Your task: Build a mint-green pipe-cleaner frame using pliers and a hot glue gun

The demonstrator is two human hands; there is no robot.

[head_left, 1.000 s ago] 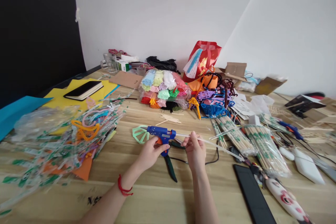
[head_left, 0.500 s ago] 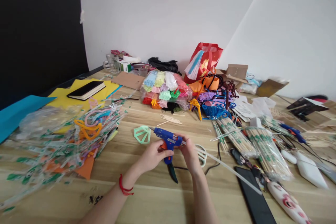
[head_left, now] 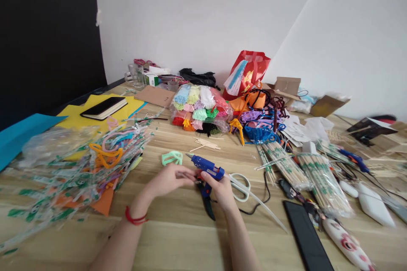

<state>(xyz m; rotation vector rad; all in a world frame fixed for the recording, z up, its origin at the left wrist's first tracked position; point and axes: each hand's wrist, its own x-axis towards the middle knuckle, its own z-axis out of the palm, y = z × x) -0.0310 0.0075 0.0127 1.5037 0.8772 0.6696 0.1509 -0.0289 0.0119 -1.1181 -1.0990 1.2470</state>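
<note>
My right hand [head_left: 223,191] is closed around the handle of a blue hot glue gun [head_left: 207,167], whose nozzle points to the upper left. A long translucent glue stick [head_left: 265,207] trails from the gun's back end. My left hand [head_left: 170,181] is off the gun, fingers stretched toward its trigger side with nothing visible in them. Just beyond it lies a mint-green frame-like shape [head_left: 172,157], partly covered by that hand. Below the gun is a dark curved blade-like tip [head_left: 208,208]. White scissor-like handles [head_left: 241,187] lie right of my right hand.
Crumpled plastic wrappers [head_left: 85,173] spread over the left side. A bag of colourful pipe cleaners [head_left: 200,108] sits at the back. Bundled wooden sticks [head_left: 324,182], a black phone [head_left: 307,235] and a second glue gun [head_left: 354,159] lie on the right. Loose sticks [head_left: 205,144] lie mid-table.
The gun has passed from my left hand to my right, which moved from the glue stick to the handle. My left hand has drawn back leftward. The glue stick's tail swung left.
</note>
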